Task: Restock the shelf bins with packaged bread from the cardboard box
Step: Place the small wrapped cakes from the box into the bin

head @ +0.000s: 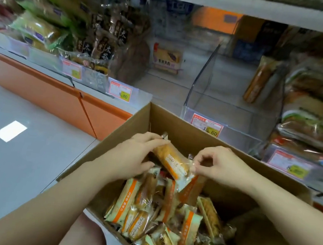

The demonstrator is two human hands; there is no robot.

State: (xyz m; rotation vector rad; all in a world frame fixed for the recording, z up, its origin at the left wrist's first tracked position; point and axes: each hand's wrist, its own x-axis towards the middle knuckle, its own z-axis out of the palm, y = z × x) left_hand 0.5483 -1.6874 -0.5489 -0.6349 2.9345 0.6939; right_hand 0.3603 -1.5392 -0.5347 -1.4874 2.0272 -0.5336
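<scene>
Bread packet (173, 162) lifted just above pile in cardboard box (186, 134), held by both hands. Left hand (134, 156) curled round far end; right hand (219, 165) pinches near-end wrapper seal between thumb and fingers. Step: pick from box, not yet placed. Clear shelf bin (233, 106) right behind box holds only one packet. Next likely: carry packet up over bin front lip, lay inside.

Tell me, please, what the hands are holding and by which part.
One packaged bread roll, above the cardboard box: the left hand grips its far end, and the right hand pinches the wrapper by its nearer end.
</scene>
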